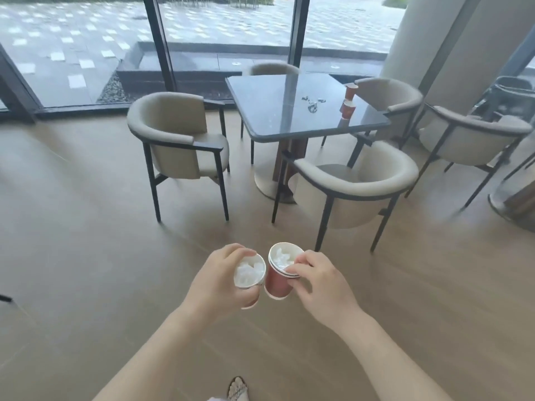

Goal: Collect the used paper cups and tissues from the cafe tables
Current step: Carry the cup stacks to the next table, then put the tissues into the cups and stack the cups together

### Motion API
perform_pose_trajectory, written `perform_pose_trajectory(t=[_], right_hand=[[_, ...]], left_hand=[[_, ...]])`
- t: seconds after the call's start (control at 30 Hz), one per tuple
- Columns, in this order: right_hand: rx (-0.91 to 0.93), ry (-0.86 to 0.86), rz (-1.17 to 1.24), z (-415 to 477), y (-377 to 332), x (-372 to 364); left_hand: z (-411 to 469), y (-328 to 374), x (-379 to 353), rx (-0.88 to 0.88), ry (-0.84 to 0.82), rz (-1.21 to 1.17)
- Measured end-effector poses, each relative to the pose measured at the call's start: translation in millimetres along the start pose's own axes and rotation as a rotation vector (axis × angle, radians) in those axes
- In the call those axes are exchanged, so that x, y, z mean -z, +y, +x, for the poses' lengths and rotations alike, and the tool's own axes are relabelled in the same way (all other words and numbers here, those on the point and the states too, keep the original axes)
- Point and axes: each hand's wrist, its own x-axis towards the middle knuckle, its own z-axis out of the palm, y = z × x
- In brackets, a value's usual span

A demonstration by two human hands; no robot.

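We stand on a pale wooden floor (86, 256) before a tall glass wall (86, 39) that looks onto a paved yard. Ahead is a square, dark, glossy cafe table (278, 111) with cream armchairs around it; the nearest armchair (353, 183) has its back to us. Low in the view our two bare arms reach forward. Our left hand (217, 282) is wrapped around a red paper cup (250, 303), fingers curled about its left side and thumb at the rim. Our right hand (321, 282) pinches the rim of a second red cup (278, 283) from the right; its doubled rim suggests two cups nested together. The held cups sit close side by side between the hands, and each is stuffed with crumpled white tissue (249, 269). Two more red paper cups (347, 109) stand near the table's right edge, well apart from our hands. A small crumpled scrap (312, 104) lies on the tabletop just to their left.
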Motion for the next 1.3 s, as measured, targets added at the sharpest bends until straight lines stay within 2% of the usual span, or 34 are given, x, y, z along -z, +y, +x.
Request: perform_pose_trajectory(t=[0.13, 0.3, 0.7, 0.9, 1.3], right_hand=[[-0.031, 0.032, -0.003, 91.1, 35.6, -2.8], [-0.081, 0.046, 0.035, 188.0, 92.1, -15.5], [-0.039, 0.022, 0.035, 487.8, 253.2, -12.4], [-0.063, -0.024, 0.029, 601.6, 308.9, -20.3], [-0.265, -0.009, -0.056, 796.8, 381.0, -80.3]], left_hand=[[96.6, -21.6, 2.8, -0.017, -0.052, 0.063], [219.7, -39.8, -12.2, -0.013, -0.118, 0.013], [554.0, -74.0, -32.4, -0.014, -0.078, 0.035], [673.3, -95.2, -33.3, -0.035, -0.092, 0.036], [912.1, -188.8, -44.7, -0.074, -0.296, 0.067]])
